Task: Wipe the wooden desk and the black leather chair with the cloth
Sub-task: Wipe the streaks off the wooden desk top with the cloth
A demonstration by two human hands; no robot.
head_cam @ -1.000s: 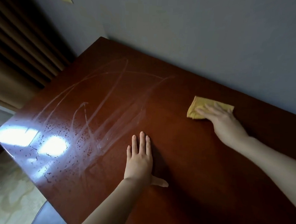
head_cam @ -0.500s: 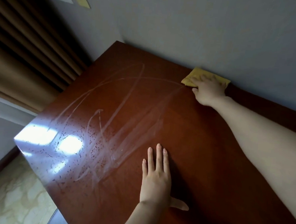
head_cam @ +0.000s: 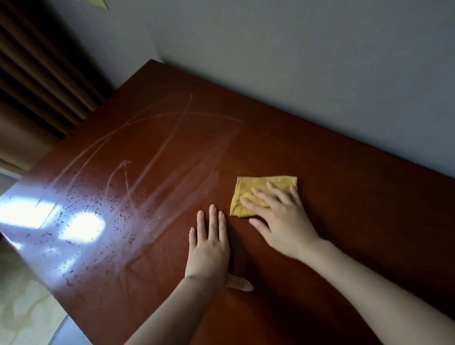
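Head view, looking down on a glossy reddish wooden counter [head_cam: 352,206] against a grey wall [head_cam: 308,57]. On it the right hand [head_cam: 284,221] lies flat, fingers spread over a folded yellow cloth [head_cam: 248,185], pressing it down, likely to wipe. Just near-left of the cloth, the left hand [head_cam: 208,248] rests flat with straight fingers, probably bracing. Further left, damp streaks [head_cam: 154,168] cross the wood.

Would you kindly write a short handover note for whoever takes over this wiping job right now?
Left hand: flat on the reddish-brown wooden desk, holding nothing.
Right hand: presses the folded yellow cloth flat, mid-desk, beside the left hand.
Done: wet wipe streaks cover the desk's left part.
Left: the desk's right part shows no streaks; the black leather chair is not clearly in view.
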